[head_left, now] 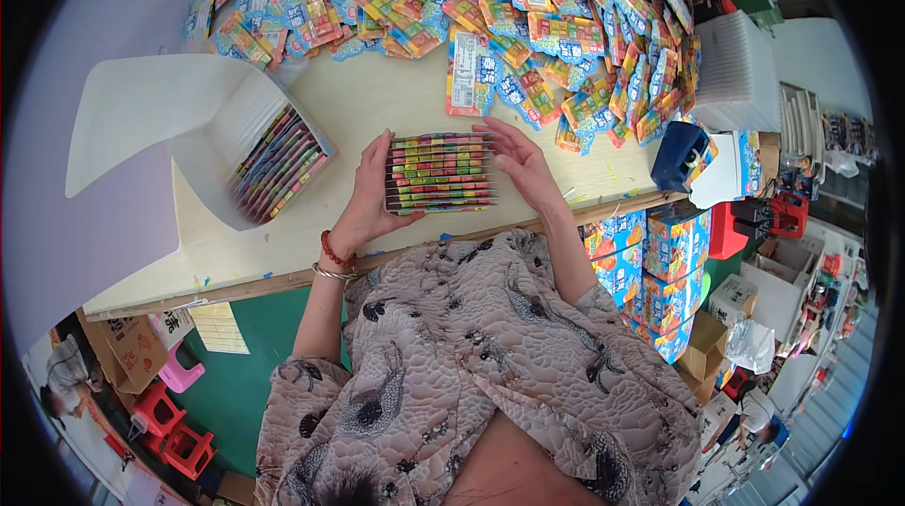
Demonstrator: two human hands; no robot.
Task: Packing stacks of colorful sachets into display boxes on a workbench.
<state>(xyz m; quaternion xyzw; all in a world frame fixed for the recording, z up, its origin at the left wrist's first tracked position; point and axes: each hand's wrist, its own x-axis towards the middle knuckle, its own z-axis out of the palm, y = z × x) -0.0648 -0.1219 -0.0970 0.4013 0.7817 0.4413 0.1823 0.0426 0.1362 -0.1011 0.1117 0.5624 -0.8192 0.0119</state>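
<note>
A stack of colourful flat candy packs (440, 174) stands on edge near the table's front, its thin edges facing up in rows. My left hand (370, 190) grips its left end, fingers at the far corner and thumb along the near side. By the right end of the stack, my right hand (521, 166) has its fingers spread, the fingertips close to the far right corner; whether they touch it I cannot tell. To the left, a translucent plastic box (209, 143) lies tilted with its flap spread out, and a row of similar packs (283, 166) sits inside.
Loose packs (528, 16) form a big heap along the table's far side. At the right are a blue tape dispenser (681, 157) and a stack of white plastic boxes (740, 67). Printed cartons (674, 247) stand below the table edge; red stools (179, 435) are at lower left.
</note>
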